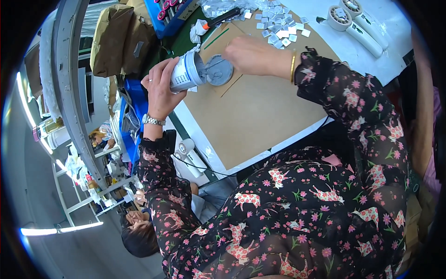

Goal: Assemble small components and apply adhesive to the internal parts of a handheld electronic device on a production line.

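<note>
My left hand (163,83) is wrapped round a white tub (184,76) with a printed label. The tub is tipped on its side, its mouth facing right, and grey paste coats the inside of its rim. Right beside that mouth is a small round dish or lid (221,70) with grey paste in it, over the brown board (255,111). At the dish's right edge my right hand (251,56) has its fingers curled together. A thin paste-covered shape lies between tub and dish, but what those fingers hold is hidden.
Beyond my hands lie many small silvery squares (281,28), a black-handled tool (224,16) and a white bottle with an orange tip (200,28). White handheld fans (355,30) lie far right, others (189,156) near left. A blue bin (169,23) stands at the back. Other people are nearby.
</note>
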{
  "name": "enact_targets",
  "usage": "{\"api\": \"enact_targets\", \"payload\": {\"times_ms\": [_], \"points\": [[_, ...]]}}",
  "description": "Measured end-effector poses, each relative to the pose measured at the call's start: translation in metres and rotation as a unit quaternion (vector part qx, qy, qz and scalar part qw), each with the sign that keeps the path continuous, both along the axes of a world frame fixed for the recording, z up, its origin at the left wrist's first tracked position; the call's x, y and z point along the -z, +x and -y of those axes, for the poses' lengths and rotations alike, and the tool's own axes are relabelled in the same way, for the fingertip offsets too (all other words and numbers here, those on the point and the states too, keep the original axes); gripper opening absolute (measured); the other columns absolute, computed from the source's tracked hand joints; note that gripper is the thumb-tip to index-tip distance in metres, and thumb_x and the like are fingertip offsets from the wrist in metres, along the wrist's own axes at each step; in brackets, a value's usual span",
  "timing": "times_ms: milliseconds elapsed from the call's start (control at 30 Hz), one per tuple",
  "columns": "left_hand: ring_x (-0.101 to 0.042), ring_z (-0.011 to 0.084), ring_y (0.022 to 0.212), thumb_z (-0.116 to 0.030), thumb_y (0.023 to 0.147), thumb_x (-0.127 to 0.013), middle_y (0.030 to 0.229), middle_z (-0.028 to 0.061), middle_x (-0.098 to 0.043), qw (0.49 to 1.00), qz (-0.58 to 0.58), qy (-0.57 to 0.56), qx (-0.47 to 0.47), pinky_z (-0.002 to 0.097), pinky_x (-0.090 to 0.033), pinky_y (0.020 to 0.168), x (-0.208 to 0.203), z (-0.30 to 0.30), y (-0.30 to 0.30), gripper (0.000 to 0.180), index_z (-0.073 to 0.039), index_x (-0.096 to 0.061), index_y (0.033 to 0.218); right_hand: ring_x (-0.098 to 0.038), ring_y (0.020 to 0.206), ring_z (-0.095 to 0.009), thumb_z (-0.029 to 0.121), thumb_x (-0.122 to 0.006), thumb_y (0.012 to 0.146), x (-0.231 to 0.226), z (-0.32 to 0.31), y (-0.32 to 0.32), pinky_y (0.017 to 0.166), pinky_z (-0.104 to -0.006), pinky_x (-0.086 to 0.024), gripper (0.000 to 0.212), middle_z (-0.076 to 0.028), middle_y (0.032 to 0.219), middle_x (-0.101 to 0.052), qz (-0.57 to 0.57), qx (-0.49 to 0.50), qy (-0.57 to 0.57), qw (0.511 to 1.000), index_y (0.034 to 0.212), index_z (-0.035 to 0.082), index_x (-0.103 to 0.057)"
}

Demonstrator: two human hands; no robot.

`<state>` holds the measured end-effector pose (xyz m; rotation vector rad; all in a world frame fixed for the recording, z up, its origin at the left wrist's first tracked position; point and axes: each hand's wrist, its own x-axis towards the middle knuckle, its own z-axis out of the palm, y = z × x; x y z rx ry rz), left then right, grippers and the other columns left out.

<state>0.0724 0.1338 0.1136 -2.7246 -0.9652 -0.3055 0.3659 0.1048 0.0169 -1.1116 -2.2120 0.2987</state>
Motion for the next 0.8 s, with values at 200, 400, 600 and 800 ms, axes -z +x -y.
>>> {"api": "enact_targets", "payload": {"times_ms": [200,400,600,800], "points": [[-0.057,0.0272,0.131,-0.017,0.058,-0.093,0.138,0.0054,-0.063,0.999,0.023,-0.028,-0.011,0.0436,-0.032,0.107,-0.005,-0.007,-0.003,0.093,-0.022,-0.06,0.145,-0.071,0.089,-0.04,0.006,-0.065,0.09,-0.01,-0.008,0.002,0.079,-0.0495,-0.056,0.013,-0.024,0.086,-0.07,-0.013,0.002,0.058,0.998,0.096,-0.001,-0.075],[-0.058,0.0283,0.131,-0.02,0.055,-0.096,0.137,0.006,-0.063,0.994,0.053,-0.099,-0.014,0.0429,-0.034,0.109,-0.011,-0.011,-0.002,0.095,-0.02,-0.061,0.144,-0.071,0.101,-0.034,0.004,-0.065,0.09,-0.02,-0.025,-0.001,0.089,-0.0439,-0.057,0.021,-0.019,0.097,-0.072,0.009,-0.017,0.197,0.98,0.11,0.0,-0.071],[-0.058,0.0293,0.13,-0.02,0.054,-0.097,0.136,0.0068,-0.064,0.983,0.063,-0.173,-0.025,0.0429,-0.036,0.111,-0.014,-0.009,-0.004,0.096,-0.018,-0.062,0.143,-0.071,0.102,-0.033,0.003,-0.067,0.087,-0.019,-0.031,-0.002,0.092,-0.0429,-0.056,0.022,-0.016,0.098,-0.072,0.08,-0.003,0.274,0.958,0.109,-0.001,-0.071],[-0.058,0.03,0.13,-0.021,0.054,-0.097,0.135,0.0072,-0.065,0.982,0.08,-0.171,-0.008,0.0433,-0.036,0.112,-0.012,-0.008,-0.003,0.094,-0.017,-0.063,0.141,-0.072,0.091,-0.036,0.003,-0.067,0.084,-0.013,-0.033,-0.005,0.081,-0.0464,-0.057,0.012,-0.019,0.087,-0.071,0.033,0.004,0.163,0.986,0.093,-0.002,-0.073]]}}
